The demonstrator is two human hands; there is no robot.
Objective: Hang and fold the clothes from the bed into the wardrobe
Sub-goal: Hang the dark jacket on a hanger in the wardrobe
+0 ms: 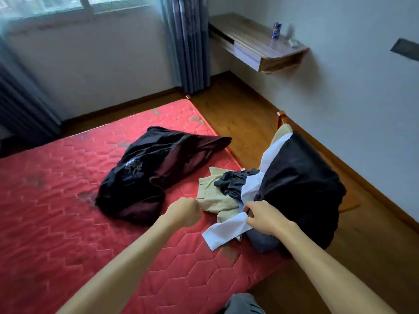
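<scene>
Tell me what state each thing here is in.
left hand: grips beige garment
right hand: pinches white shirt
beige garment: crumpled on mattress
white shirt: rumpled at mattress edge
black jacket: crumpled on mattress
black cloth: draped over chair
curtain: bunched aside
can: upright on shelf

Home bedroom. You look down on bare red quilted mattress. Beyond mattress's far edge: window in white wall, grey-blue curtain hanging to floor. Right of mattress: wood-plank floor, wooden chair draped with garments. Past mattress's far right corner: floating wooden shelf with drawer, small can on top. On mattress: dark garment spread out, clothes pile at right edge.
</scene>
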